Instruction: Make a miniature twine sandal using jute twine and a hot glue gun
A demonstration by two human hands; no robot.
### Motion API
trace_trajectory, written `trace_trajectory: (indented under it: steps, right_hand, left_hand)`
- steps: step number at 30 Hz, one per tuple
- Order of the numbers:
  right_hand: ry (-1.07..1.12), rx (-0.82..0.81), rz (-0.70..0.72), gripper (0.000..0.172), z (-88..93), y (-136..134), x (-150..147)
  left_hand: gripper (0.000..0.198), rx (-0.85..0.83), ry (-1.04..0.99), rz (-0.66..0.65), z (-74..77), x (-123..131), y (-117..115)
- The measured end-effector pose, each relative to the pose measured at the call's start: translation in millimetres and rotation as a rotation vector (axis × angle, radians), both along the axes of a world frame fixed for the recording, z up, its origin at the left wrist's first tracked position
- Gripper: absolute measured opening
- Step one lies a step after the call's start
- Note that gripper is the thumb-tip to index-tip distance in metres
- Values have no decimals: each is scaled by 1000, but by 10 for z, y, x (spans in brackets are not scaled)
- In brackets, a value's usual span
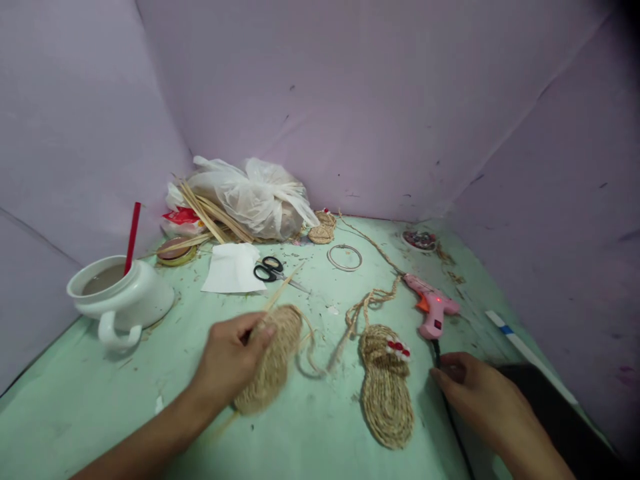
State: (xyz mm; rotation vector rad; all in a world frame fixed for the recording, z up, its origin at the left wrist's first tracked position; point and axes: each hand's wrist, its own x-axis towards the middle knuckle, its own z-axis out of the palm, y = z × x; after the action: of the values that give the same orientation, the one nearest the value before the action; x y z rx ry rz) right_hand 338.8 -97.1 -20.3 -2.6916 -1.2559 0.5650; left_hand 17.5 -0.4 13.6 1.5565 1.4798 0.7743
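My left hand [240, 357] is closed on an oval woven straw sole [280, 360], thumb on top, tilted above the table and slightly blurred. A thin pale strip crosses behind the sole, and a twine tail trails off to its right. My right hand [475, 390] pinches the black cord [437, 357] just below the handle of a pink glue gun [434, 305]. The gun lies on its side with a red light lit and its nozzle over a braided cord. Between my hands rests a finished-looking woven slipper [387, 400] with red and white beads [399, 349] on its strap.
Scissors [273, 270], white paper [233, 270] and metal rings [345, 257] lie mid-table. A white pot [150, 293] with a red stick stands left. Behind are a plastic bag [255, 193], straw strips [215, 217] and a small bead dish [419, 240]. A dark object [550, 407] lies right.
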Motion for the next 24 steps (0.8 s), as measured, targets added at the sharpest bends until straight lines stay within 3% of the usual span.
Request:
trace_trajectory:
  steps: [2,4,6,8,12,14,20,24]
  right_hand:
    - [28,12,6,37,-20,22,31]
    - [48,34,8,39,-20,52,72]
    - [50,55,0,44,-6,101,109]
    - [35,63,-14,48,21,170,131]
    - [-11,55,-44,48,66,325,139]
    - [-3,53,-59,44,69,382,147]
    - [159,115,-110,51,91,522,219]
    - [171,168,-176,34,140,674,256]
  left_hand:
    - [23,313,148,202,102,-119,110]
    - [21,614,236,325,220,-221,188]
    - [19,740,226,367,309,-265,212]
    - [18,559,44,325,331,-231,177]
    - [24,-262,-510,16,185,1,-5]
    - [26,-435,-582,-76,87,118,-101]
    - [26,-329,-391,-202,-52,182,-204]
    - [26,-264,-370,-211,-74,143,-189]
